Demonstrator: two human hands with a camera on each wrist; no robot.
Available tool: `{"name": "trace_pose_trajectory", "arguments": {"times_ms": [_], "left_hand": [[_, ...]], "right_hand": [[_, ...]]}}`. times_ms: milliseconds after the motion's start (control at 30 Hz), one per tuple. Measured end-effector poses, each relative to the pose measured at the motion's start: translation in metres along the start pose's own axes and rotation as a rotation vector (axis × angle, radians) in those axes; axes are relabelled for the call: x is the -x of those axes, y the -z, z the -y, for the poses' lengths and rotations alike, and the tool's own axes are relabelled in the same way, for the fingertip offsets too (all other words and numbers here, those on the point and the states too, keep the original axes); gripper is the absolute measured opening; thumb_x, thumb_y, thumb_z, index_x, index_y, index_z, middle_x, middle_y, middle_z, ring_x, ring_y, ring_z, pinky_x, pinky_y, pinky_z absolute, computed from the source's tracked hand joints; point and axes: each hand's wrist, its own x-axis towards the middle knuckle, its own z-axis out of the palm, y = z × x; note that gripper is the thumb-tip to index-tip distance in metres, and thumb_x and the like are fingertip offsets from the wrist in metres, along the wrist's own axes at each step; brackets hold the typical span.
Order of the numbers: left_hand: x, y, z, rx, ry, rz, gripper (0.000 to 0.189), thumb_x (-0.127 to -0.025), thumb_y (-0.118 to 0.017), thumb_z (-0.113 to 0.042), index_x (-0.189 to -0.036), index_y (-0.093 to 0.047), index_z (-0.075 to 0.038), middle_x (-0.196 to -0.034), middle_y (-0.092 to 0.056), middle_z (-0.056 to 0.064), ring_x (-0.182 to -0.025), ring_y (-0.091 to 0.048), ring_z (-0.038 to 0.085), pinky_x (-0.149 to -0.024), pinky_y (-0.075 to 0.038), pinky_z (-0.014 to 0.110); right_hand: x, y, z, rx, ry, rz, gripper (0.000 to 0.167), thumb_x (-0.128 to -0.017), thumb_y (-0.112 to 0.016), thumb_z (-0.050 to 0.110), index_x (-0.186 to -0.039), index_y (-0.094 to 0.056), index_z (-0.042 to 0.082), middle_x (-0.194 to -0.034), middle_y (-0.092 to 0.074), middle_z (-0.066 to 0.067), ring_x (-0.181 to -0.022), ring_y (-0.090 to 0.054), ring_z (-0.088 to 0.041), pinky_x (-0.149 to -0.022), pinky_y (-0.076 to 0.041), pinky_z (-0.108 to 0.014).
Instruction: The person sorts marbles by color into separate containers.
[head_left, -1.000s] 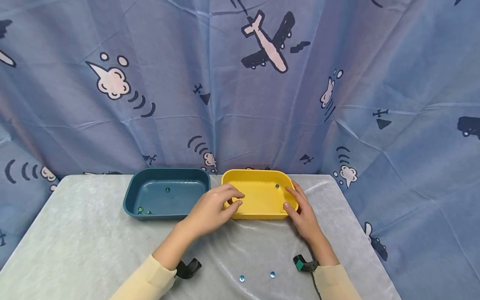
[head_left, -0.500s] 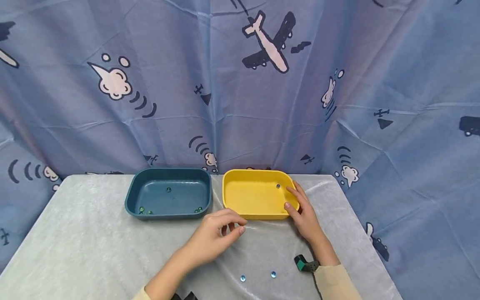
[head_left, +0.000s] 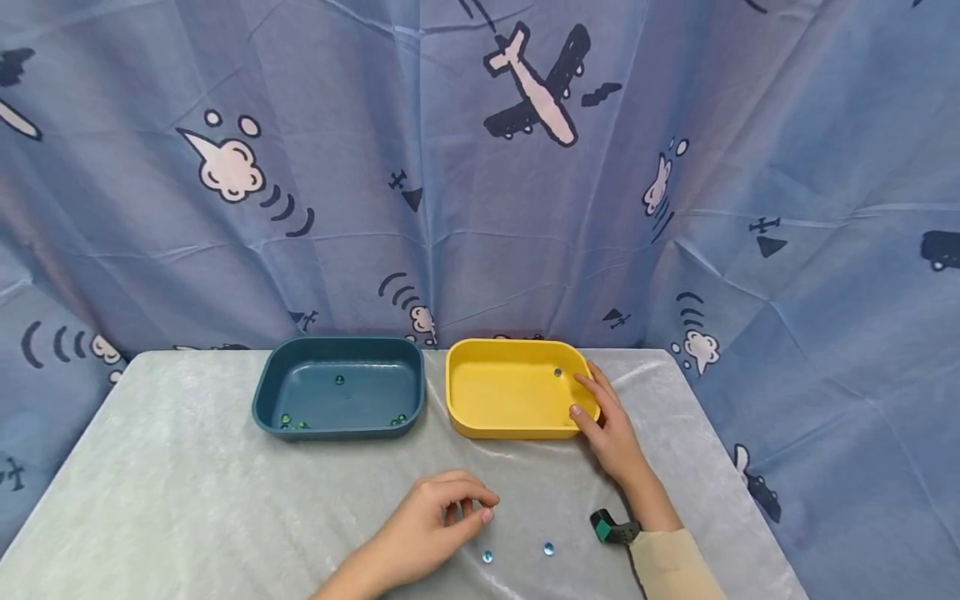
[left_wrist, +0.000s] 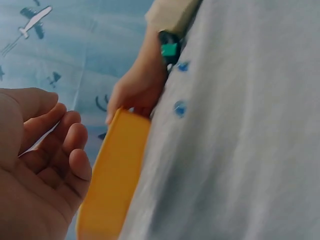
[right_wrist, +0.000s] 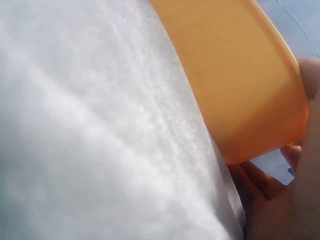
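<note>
My left hand [head_left: 444,525] hovers over the table in front of the trays, fingers loosely curved and holding nothing. Just beyond its thumb lies a blue glass marble [head_left: 487,557], with a second blue marble [head_left: 549,549] to its right. At the right end of the yellow tray [head_left: 502,393], my right hand [head_left: 611,429] grips the rim, thumb at the front corner and other fingers around the outer side. One blue marble [head_left: 558,372] sits inside that tray. The right wrist view shows the right hand [right_wrist: 275,205] close around the tray's end wall.
To the left of the yellow tray stands a dark teal tray [head_left: 348,408], holding several green marbles [head_left: 286,418] near its corners and middle. Both trays are near the back edge of the cloth-covered table [head_left: 172,483]. A blue patterned curtain [head_left: 345,167] hangs behind.
My left hand has come back from between the trays toward the blue marbles near the front. Green marbles in the teal tray's right front corner now show. The right hand stays on the yellow tray.
</note>
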Motion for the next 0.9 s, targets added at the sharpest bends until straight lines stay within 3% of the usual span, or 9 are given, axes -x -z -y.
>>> {"name": "trace_pose_trajectory", "arguments": {"times_ms": [133,300,567,900], "left_hand": [[0.007,-0.009,0.004,-0.008,-0.003,0.07,0.012,-0.109,-0.072,-0.02,-0.118,-0.081,-0.019,-0.108,-0.075,-0.006,-0.083,-0.059,-0.001,-0.069,-0.055,0.02],[0.011,-0.018,0.01,-0.089,-0.034,0.13,0.015,-0.108,-0.072,-0.016,-0.12,-0.08,-0.011,-0.109,-0.075,0.0,-0.085,-0.059,-0.002,-0.071,-0.057,0.019],[0.016,-0.025,0.02,-0.231,-0.012,0.167,0.016,-0.106,-0.075,-0.017,-0.12,-0.08,-0.012,-0.105,-0.071,-0.006,-0.077,-0.053,-0.006,-0.07,-0.05,0.012],[0.019,-0.025,0.034,-0.269,-0.004,0.192,0.016,-0.106,-0.076,-0.019,-0.121,-0.079,-0.015,-0.106,-0.069,-0.012,-0.076,-0.052,-0.008,-0.069,-0.049,0.011]], "right_hand": [[0.0,-0.001,0.0,-0.005,0.007,-0.003,0.054,-0.109,-0.067,0.015,-0.16,-0.053,0.006,-0.181,-0.022,-0.01,-0.165,-0.021,-0.039,-0.118,-0.017,-0.007],[0.001,-0.001,0.0,-0.001,0.003,0.001,0.053,-0.11,-0.066,0.017,-0.16,-0.053,0.006,-0.181,-0.021,-0.009,-0.165,-0.02,-0.039,-0.119,-0.018,-0.008],[0.0,0.0,0.001,0.005,-0.002,0.004,0.054,-0.11,-0.066,0.018,-0.16,-0.052,0.006,-0.182,-0.021,-0.007,-0.165,-0.02,-0.038,-0.122,-0.019,-0.012],[0.0,0.001,0.001,0.007,0.013,-0.004,0.054,-0.109,-0.067,0.017,-0.16,-0.053,0.007,-0.181,-0.022,-0.006,-0.165,-0.022,-0.036,-0.12,-0.018,-0.009]]}}
